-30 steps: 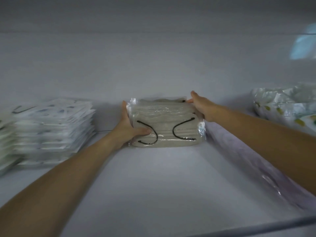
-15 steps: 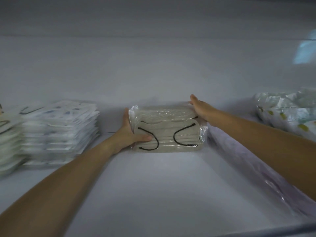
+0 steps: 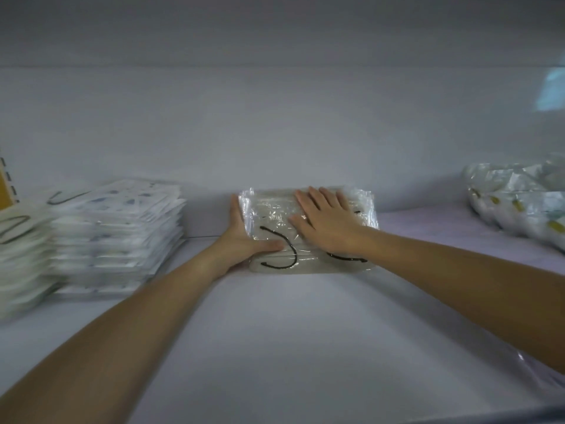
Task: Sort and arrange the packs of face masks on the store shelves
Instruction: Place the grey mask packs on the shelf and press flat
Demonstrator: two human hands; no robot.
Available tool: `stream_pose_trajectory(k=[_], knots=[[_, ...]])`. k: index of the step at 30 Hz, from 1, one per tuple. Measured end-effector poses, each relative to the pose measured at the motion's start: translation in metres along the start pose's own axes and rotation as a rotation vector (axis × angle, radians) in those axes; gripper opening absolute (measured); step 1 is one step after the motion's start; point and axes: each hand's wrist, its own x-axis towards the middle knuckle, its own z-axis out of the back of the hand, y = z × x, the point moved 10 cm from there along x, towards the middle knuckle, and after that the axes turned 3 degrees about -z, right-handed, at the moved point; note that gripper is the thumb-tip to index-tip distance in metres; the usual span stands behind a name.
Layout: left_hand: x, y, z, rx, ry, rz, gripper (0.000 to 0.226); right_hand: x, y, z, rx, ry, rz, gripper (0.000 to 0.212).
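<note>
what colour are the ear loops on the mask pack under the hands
Black ear loops on the pale beige mask pack; head view shows them best.

shelf [image 3: 290,338]: white flat board, pale back panel behind it, dark front edge low at the right
middle, at the back: mask pack [image 3: 272,214] in clear wrap, beige masks with black ear loops, flat on the board close to the back panel
left: stack of white packs [image 3: 119,231], tall, edges uneven, apart from the mask pack
far left: second stack [image 3: 21,258], blurred, touching or just beside the first, cannot tell which
right: crinkled clear bag [image 3: 516,203] of white packs with yellow spots, well apart from the mask pack
right front: clear film [image 3: 532,374] on the board, mostly hidden
</note>
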Motion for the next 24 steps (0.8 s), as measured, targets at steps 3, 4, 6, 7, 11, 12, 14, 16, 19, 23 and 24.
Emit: stream_pose_trajectory(k=[3,4,6,7,11,12,14,16,19,23,24], knots=[[0.0,0.001,0.001,-0.008,0.007,-0.006,0.131,0.012,-0.005,0.009,0.043,-0.005,-0.016,0.062],[0.0,0.0,0.001,-0.002,0.016,-0.01,0.132,0.015,-0.005,0.011,0.039,-0.01,-0.016,0.063],[0.0,-0.002,0.0,-0.001,0.031,-0.017,0.132,0.019,-0.003,0.005,0.017,0.044,-0.015,0.065],[0.0,-0.001,0.001,-0.005,0.033,-0.015,0.13,0.02,-0.003,-0.002,0.009,0.093,-0.017,0.066],[0.0,-0.001,0.003,0.008,0.05,-0.016,0.141,0.026,-0.007,0.003,0.014,0.065,-0.013,0.068],[-0.001,-0.001,0.003,0.013,0.061,-0.009,0.144,0.026,-0.007,0.005,0.014,0.034,-0.011,0.069],[0.0,-0.001,0.001,-0.019,0.09,-0.018,0.137,0.024,-0.005,-0.005,0.022,0.066,-0.007,0.069],[0.0,-0.001,-0.001,-0.046,0.111,-0.026,0.13,0.022,-0.005,-0.012,0.027,0.104,-0.01,0.069],[0.0,0.001,-0.001,-0.132,0.121,0.014,0.131,0.023,-0.008,-0.004,0.02,0.044,-0.006,0.07],[-0.003,-0.007,-0.005,-0.133,0.098,0.004,0.115,0.018,-0.009,-0.016,0.042,0.089,-0.001,0.069],[-0.003,-0.008,-0.004,-0.12,0.077,-0.001,0.117,0.018,-0.009,-0.016,0.049,0.074,-0.001,0.069]])
